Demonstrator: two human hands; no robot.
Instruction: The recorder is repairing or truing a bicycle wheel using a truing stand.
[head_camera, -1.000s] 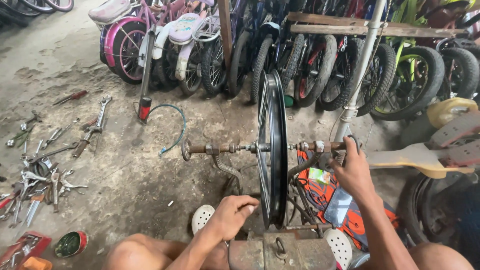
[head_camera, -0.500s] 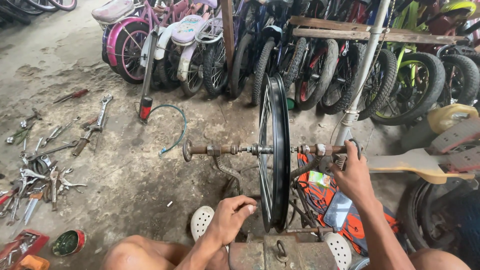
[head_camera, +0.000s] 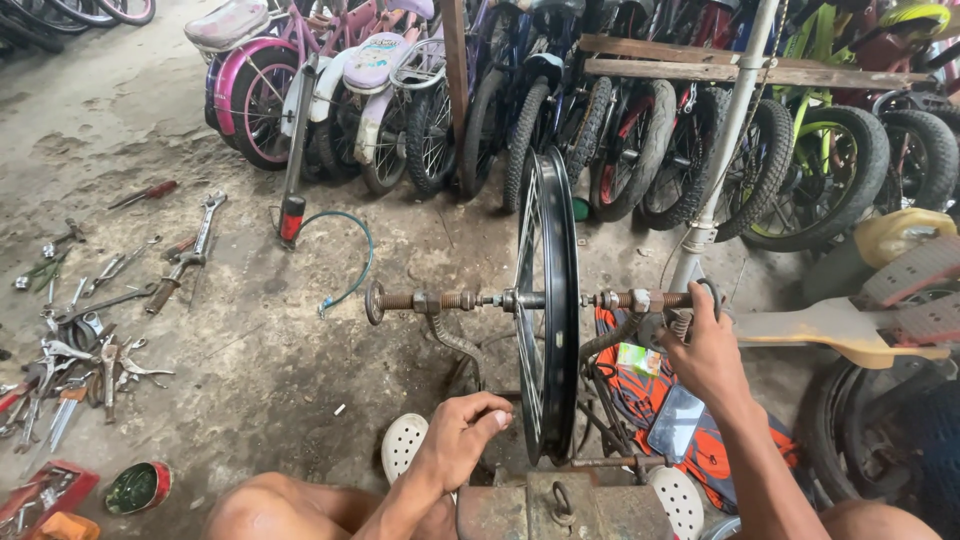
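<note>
I look down on a black bicycle wheel standing upright on a threaded axle in a rusty truing stand, edge-on to me. Behind it a row of parked bicycles fills the far side of the concrete floor, with a floor pump leaning at their front. Wrenches and pliers lie scattered along the floor's left edge, a green tin near its lower left corner. My left hand is curled loosely, fingertips at the rim's lower left side; I cannot tell whether it grips. My right hand is closed around the knob at the axle's right end, just beside a wooden board.
</note>
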